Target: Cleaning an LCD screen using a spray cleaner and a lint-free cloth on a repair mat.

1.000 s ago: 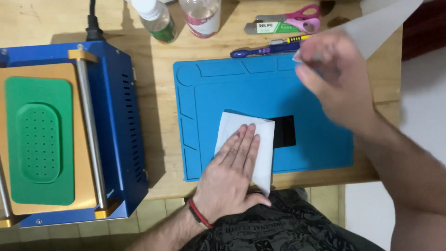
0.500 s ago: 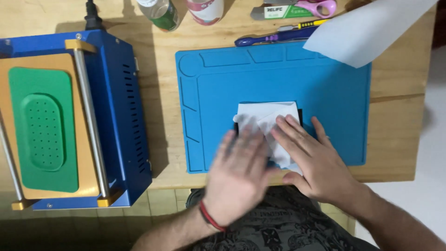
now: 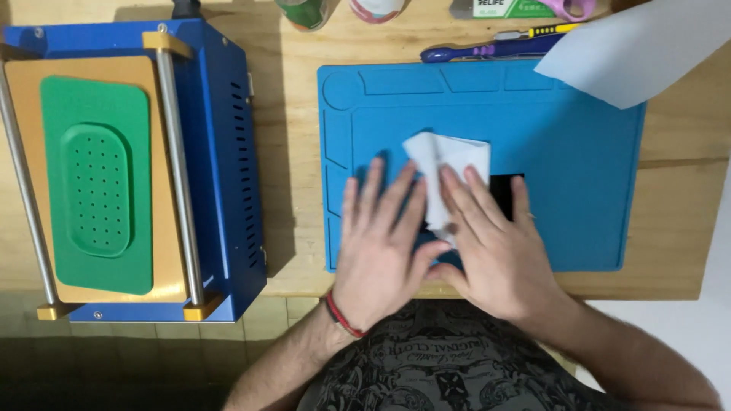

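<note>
- Wooden surface (image 3: 304, 190) carries a blue silicone work mat (image 3: 563, 152) before the person.
- Nearest, the left hand (image 3: 381, 243) lies flat on the mat, fingers spread, beside the white wipe (image 3: 449, 164).
- Right hand (image 3: 499, 247) presses flat with fingers spread on the wipe and a black phone (image 3: 506, 190) beneath it.
- Left stands a blue machine (image 3: 221, 152) with a green pad (image 3: 95, 183).
- Farther off lie a white sheet (image 3: 640, 49) and a purple screwdriver (image 3: 487, 52).

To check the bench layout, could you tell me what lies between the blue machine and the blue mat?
In the head view, only bare wooden table separates the blue machine from the blue mat.
</note>
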